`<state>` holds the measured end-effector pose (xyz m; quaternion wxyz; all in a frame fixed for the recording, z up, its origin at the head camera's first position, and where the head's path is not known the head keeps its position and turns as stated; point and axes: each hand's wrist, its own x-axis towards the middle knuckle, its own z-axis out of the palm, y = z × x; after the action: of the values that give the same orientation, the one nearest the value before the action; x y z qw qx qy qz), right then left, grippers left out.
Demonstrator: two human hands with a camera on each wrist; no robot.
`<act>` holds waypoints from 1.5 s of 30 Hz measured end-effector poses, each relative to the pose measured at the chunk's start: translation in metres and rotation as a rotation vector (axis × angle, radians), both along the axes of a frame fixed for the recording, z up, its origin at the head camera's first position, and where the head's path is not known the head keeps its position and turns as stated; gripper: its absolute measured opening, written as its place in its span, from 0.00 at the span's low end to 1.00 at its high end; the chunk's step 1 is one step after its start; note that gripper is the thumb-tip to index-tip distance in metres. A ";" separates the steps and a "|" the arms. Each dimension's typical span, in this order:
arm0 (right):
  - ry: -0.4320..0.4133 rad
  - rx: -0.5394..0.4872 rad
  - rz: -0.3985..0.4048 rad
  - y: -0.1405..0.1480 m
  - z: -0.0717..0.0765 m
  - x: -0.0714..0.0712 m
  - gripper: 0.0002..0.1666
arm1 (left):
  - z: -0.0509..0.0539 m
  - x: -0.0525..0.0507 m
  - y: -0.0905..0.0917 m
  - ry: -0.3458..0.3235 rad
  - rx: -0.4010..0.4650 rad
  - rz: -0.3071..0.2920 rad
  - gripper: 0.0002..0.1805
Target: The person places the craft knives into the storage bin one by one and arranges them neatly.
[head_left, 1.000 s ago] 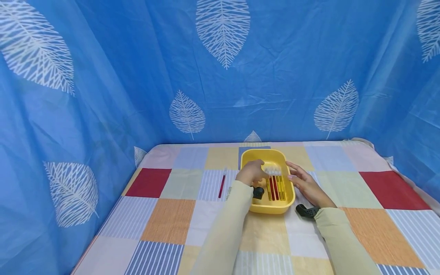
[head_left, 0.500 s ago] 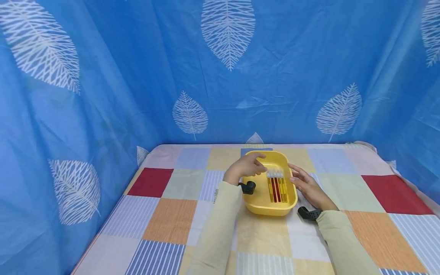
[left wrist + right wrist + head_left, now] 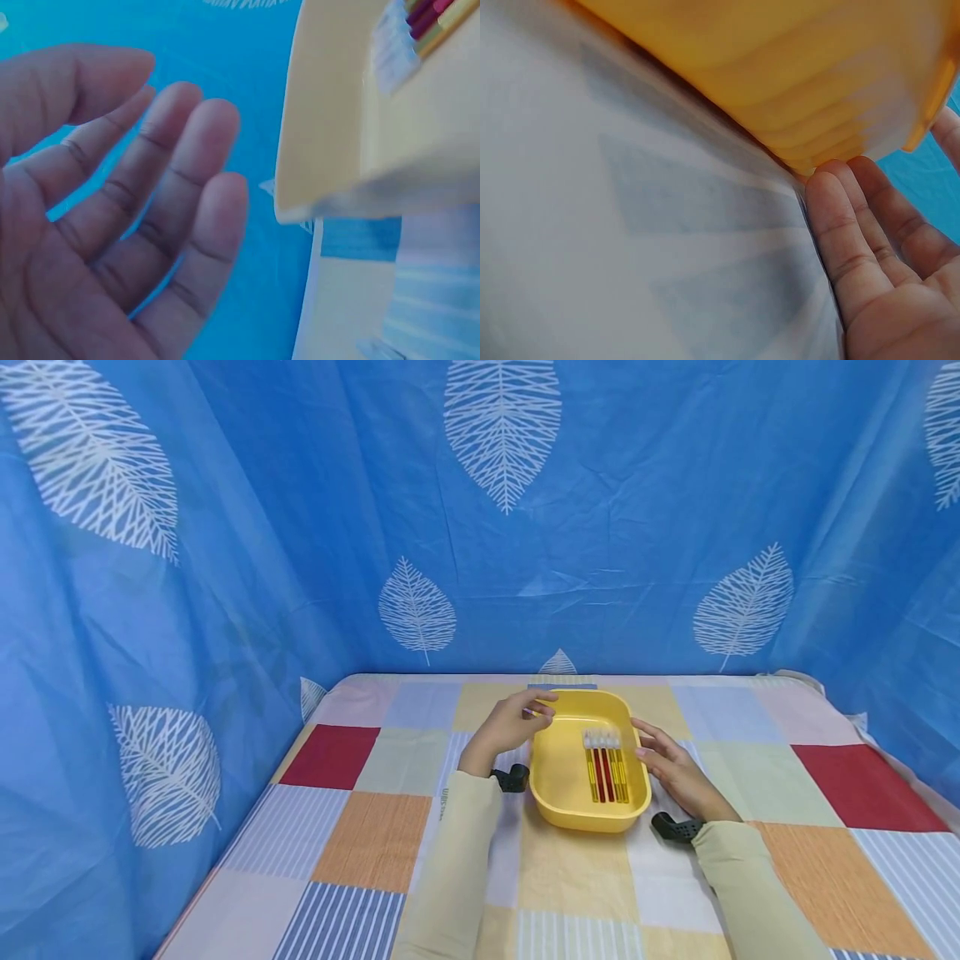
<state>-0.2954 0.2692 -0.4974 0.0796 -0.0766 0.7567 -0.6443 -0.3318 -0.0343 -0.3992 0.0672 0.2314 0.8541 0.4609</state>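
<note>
A yellow plastic tray (image 3: 558,768) stands on the patchwork cloth. Inside, toward its right side, several slim pen-like sticks (image 3: 606,772) lie side by side, red and yellow with clear whitish ends. My left hand (image 3: 517,722) hovers by the tray's upper left rim. In the left wrist view this left hand (image 3: 135,202) holds nothing, its fingers loosely spread and apart from the tray. My right hand (image 3: 675,768) rests against the tray's right wall; in the right wrist view its fairly straight fingertips (image 3: 832,191) touch the wall low down.
The patchwork cloth (image 3: 375,852) covers the table. Blue curtains (image 3: 600,527) with white leaves hang behind and at both sides. A clear tip (image 3: 382,349) shows on the cloth beside the tray in the left wrist view. Black wrist cameras (image 3: 513,778) sit on both wrists.
My left hand has lifted out of the tray and moved left past its rim. The red stick on the cloth is now hidden behind the left arm. The right hand stays at the tray.
</note>
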 end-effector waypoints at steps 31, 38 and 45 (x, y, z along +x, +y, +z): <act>0.028 -0.010 0.003 0.001 0.001 0.001 0.41 | -0.053 -0.004 -0.053 0.054 0.159 0.168 0.20; 0.029 -0.013 0.008 0.001 0.000 0.000 0.41 | -0.063 -0.004 -0.063 -0.001 0.147 0.242 0.22; 0.035 -0.007 0.008 0.002 0.000 0.000 0.41 | -0.074 -0.004 -0.071 -0.092 0.125 0.305 0.23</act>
<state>-0.2949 0.2713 -0.4979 0.0686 -0.0909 0.7555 -0.6452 -0.3358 -0.1049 -0.4733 0.0210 0.0814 0.8451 0.5280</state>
